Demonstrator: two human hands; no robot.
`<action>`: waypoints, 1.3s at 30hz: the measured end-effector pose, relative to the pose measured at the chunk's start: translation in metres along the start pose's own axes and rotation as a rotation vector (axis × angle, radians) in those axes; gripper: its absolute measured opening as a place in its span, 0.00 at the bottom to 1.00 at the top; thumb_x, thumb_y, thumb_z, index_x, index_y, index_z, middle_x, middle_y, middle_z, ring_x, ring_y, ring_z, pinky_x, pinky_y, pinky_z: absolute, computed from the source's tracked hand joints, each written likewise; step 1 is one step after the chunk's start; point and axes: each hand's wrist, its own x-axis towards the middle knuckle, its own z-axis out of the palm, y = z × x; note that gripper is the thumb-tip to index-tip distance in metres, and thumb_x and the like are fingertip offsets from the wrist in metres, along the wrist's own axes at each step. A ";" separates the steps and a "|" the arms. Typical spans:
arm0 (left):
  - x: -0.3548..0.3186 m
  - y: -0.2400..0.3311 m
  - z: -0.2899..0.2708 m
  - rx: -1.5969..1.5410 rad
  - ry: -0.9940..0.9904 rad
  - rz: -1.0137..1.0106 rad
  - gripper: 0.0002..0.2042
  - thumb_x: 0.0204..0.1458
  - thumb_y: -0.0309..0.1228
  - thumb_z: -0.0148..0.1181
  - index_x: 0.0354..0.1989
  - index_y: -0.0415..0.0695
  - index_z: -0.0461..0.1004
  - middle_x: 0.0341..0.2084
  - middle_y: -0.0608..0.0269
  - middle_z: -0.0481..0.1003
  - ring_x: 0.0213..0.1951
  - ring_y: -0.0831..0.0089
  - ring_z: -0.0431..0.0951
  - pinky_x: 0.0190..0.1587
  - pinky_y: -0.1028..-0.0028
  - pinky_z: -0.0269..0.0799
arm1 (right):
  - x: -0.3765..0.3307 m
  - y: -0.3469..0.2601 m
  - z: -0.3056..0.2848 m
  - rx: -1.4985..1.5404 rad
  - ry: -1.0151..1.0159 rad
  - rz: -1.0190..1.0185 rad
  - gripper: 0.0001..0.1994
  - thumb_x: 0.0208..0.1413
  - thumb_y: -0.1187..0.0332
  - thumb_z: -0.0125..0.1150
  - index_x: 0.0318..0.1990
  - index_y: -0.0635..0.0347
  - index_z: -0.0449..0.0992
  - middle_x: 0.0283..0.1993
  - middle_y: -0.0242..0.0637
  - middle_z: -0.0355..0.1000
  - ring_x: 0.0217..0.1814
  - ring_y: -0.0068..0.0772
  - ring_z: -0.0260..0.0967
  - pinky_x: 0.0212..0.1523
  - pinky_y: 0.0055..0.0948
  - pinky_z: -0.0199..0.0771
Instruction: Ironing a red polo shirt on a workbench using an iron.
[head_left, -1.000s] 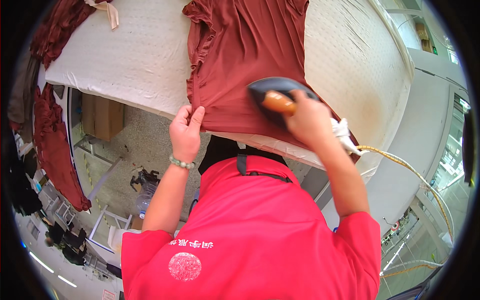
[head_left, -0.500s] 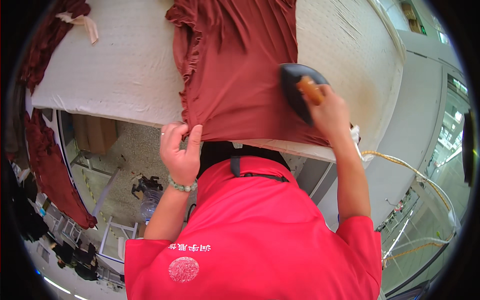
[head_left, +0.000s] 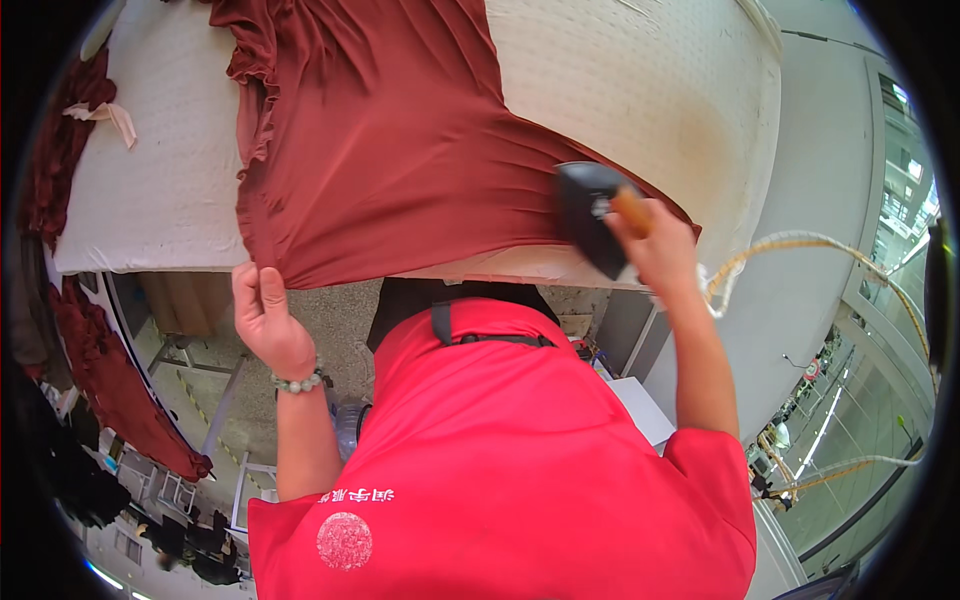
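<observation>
In the head view, the left hand (head_left: 272, 325) pinches the near left corner of a wrinkly dark red cloth garment (head_left: 380, 170), which lies on a big, cream, cloth-covered table (head_left: 620, 90). The right hand (head_left: 660, 250) is wrapped around the orange-brown handle (head_left: 629, 208) of a pointed black iron (head_left: 585, 215), at the garment's near edge, toward the right.
</observation>
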 end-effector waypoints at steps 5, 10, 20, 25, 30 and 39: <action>0.000 0.019 0.016 -0.289 0.113 -0.128 0.08 0.66 0.28 0.55 0.34 0.39 0.70 0.32 0.72 0.66 0.36 0.82 0.63 0.45 0.79 0.60 | 0.059 0.132 -0.043 0.039 0.129 0.089 0.23 0.57 0.49 0.68 0.43 0.64 0.79 0.30 0.45 0.78 0.35 0.42 0.76 0.39 0.40 0.74; 0.009 0.029 0.035 -0.314 0.138 -0.034 0.06 0.66 0.26 0.53 0.36 0.39 0.71 0.31 0.73 0.66 0.35 0.82 0.63 0.43 0.77 0.61 | 0.151 0.191 -0.082 0.078 0.219 0.065 0.22 0.56 0.53 0.69 0.45 0.65 0.78 0.34 0.48 0.78 0.40 0.48 0.77 0.43 0.44 0.73; 0.020 0.083 0.061 -0.656 0.340 0.026 0.20 0.64 0.37 0.52 0.52 0.30 0.75 0.51 0.48 0.78 0.54 0.58 0.78 0.59 0.58 0.72 | 0.015 0.178 0.029 -0.080 0.265 -0.973 0.27 0.42 0.72 0.69 0.55 0.60 0.72 0.62 0.46 0.69 0.66 0.50 0.66 0.65 0.46 0.67; -0.007 0.120 -0.024 -0.203 0.797 0.058 0.24 0.62 0.41 0.51 0.54 0.30 0.75 0.51 0.49 0.78 0.53 0.54 0.78 0.59 0.56 0.72 | 0.017 0.217 0.063 0.139 0.439 -0.863 0.17 0.45 0.78 0.65 0.46 0.63 0.74 0.49 0.41 0.77 0.53 0.40 0.75 0.51 0.37 0.76; -0.048 0.225 -0.121 -0.176 0.810 0.197 0.21 0.64 0.43 0.50 0.50 0.37 0.79 0.50 0.53 0.79 0.50 0.54 0.80 0.56 0.58 0.75 | -0.015 0.167 0.051 0.851 0.136 -0.410 0.08 0.55 0.80 0.58 0.42 0.63 0.74 0.39 0.33 0.76 0.41 0.23 0.73 0.41 0.25 0.73; 0.189 0.049 0.056 0.506 0.154 0.336 0.13 0.64 0.30 0.53 0.49 0.39 0.82 0.45 0.50 0.82 0.46 0.61 0.81 0.51 0.65 0.75 | 0.002 0.210 0.080 1.048 0.586 0.292 0.13 0.67 0.63 0.60 0.43 0.66 0.76 0.35 0.28 0.74 0.36 0.16 0.67 0.38 0.21 0.69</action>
